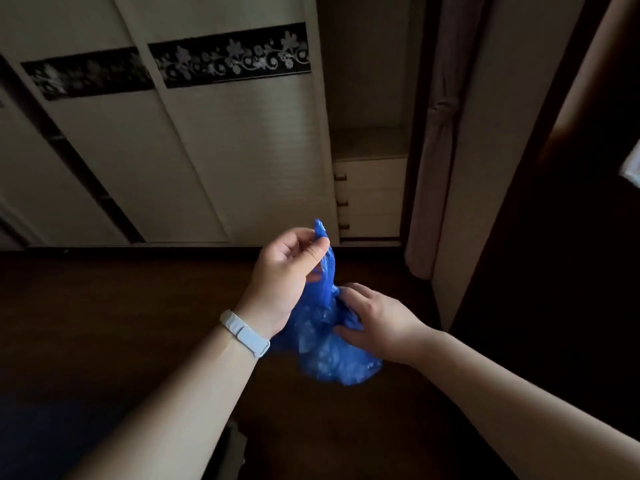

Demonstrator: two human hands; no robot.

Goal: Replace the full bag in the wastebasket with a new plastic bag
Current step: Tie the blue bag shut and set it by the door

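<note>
A blue plastic bag (329, 348) hangs in the air between my two hands, above a dark wooden floor. My left hand (287, 271), with a pale band on its wrist, pinches the bag's gathered top end between thumb and fingers and holds it up. My right hand (374, 320) grips the bag lower down, at its neck, fingers curled into the plastic. The bag's bulging bottom sags below my right hand. No wastebasket shows in the view.
A pale wardrobe with sliding doors (207, 150) and a black floral band stands ahead. To its right are small drawers (370, 199), a tied curtain (440, 133) and a dark door frame (554, 202). Dark floor (121, 323) spreads to the left.
</note>
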